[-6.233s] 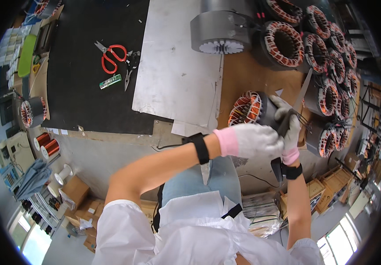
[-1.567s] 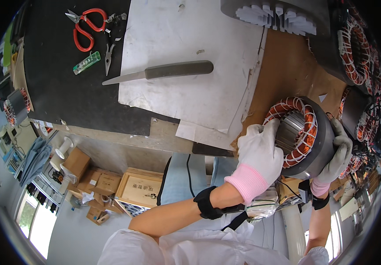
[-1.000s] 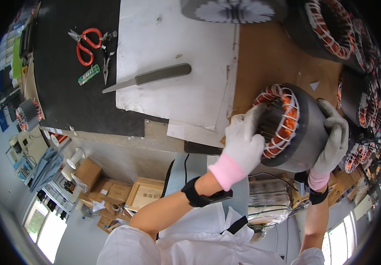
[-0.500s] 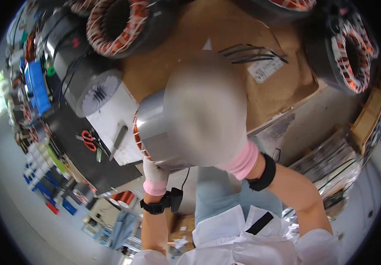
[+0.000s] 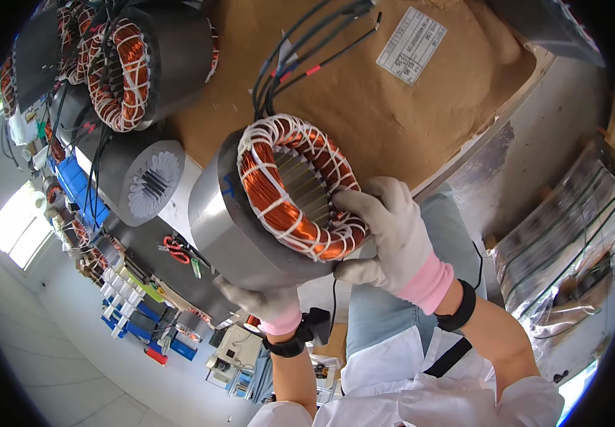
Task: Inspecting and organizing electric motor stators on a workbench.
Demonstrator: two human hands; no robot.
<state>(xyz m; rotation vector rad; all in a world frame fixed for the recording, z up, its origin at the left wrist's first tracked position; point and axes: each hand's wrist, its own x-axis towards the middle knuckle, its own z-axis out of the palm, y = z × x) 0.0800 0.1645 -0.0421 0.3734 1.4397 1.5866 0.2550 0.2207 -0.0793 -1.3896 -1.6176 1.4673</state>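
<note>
A motor stator (image 5: pixel 232 231) with a smooth grey steel shell is tilted on the cardboard's near edge, its end toward me. Copper windings (image 5: pixel 275 188), laced with white cord, ring its open bore. Several black leads (image 5: pixel 273 80) rise from the far side of the ring. My right hand (image 5: pixel 393 238), in a white glove with a pink cuff, grips the ring's right edge, fingers at the bore and thumb outside. Low on the shell's near side, my left hand (image 5: pixel 268 302), gloved alike, presses from below; some of its fingers are hidden behind the stator.
Brown cardboard (image 5: pixel 364 124) covers the bench, with a white printed label (image 5: pixel 412 46) on it. Another wound stator (image 5: pixel 135 67) stands at the far left, near a core with white slot liners (image 5: pixel 152 181). Red-handled scissors (image 5: pixel 175 250) lie left. A plastic-wrapped stack (image 5: pixel 556 242) stands right.
The stator's wound end, earlier facing left, now faces up toward me. My right hand has moved from high over the shell down to the ring's right edge. The view has shifted too.
</note>
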